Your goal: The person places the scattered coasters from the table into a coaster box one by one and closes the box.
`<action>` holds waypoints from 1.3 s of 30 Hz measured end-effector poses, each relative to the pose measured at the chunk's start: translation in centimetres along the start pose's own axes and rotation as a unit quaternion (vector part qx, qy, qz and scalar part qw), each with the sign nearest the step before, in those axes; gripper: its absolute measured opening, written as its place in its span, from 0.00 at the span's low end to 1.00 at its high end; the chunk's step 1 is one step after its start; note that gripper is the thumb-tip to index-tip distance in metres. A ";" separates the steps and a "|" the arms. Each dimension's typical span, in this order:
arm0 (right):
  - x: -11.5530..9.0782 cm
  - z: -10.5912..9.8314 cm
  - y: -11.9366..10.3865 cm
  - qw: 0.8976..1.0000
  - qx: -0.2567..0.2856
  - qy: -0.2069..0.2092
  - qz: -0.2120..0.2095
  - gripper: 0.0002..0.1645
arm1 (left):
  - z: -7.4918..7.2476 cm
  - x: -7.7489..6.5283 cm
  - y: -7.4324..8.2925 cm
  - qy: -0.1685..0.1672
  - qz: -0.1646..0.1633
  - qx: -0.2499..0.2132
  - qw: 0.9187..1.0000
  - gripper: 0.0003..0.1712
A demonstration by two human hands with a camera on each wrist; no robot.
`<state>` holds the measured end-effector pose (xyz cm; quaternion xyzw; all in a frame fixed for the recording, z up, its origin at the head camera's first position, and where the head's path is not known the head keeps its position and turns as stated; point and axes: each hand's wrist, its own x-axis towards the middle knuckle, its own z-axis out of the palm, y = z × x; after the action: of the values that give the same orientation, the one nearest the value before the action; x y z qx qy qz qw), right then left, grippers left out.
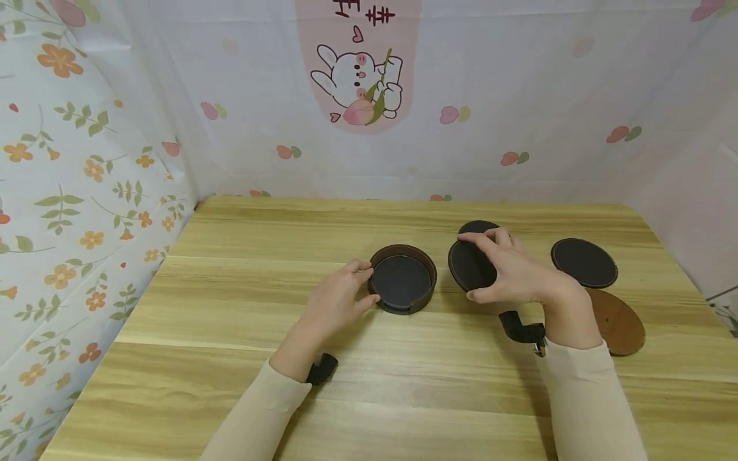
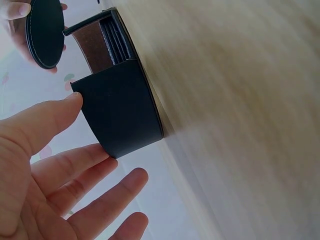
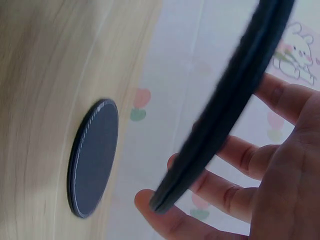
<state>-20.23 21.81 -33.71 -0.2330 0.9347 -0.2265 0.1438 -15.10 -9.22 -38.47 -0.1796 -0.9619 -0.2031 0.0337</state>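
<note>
My left hand (image 1: 340, 294) holds the side of a round black coaster holder (image 1: 423, 301), thumb at its rim and fingers against its outer wall. Several black coasters are stacked inside, visible edge-on through the notch (image 2: 117, 40) in the left wrist view. To the right, my right hand (image 1: 510, 269) grips a round black coaster (image 1: 468, 266) by its edges, thumb at the near side and fingers at the far side. That coaster is tilted and raised above the table, partly covering another black coaster (image 1: 477, 226) behind it.
At the right lie a black coaster (image 1: 583, 262) and a brown coaster (image 1: 619, 323), partly hidden behind my right wrist. Black wrist camera mounts (image 1: 521, 328) sit under both wrists. A patterned cloth (image 1: 461, 77) hangs behind the wooden table (image 1: 259, 243).
</note>
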 end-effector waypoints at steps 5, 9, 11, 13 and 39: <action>0.8 0.6 -0.7 1.000 0.002 -0.005 -0.011 0.58 | 0.0 0.0 0.1 0.001 -0.001 -0.007 1.000 0.30; 1.6 1.0 -1.2 1.000 0.000 -0.010 -0.025 0.57 | 0.0 0.0 0.1 0.000 -0.006 -0.009 1.000 0.30; 1.9 1.2 -1.5 0.999 -0.001 -0.013 -0.032 0.58 | 0.0 -0.1 0.1 0.000 -0.008 -0.009 1.000 0.30; 2.2 1.4 -1.8 0.999 -0.004 -0.016 -0.038 0.58 | 0.0 -0.1 0.1 -0.001 -0.009 -0.008 1.000 0.30; 5.9 3.8 -5.0 0.995 -0.035 -0.044 -0.080 0.60 | 0.1 0.0 0.1 -0.006 -0.013 -0.001 1.000 0.29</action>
<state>-21.95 13.59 -35.50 -0.3219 0.9131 -0.1943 0.1578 -15.06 -9.11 -38.58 -0.1685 -0.9642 -0.2032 0.0253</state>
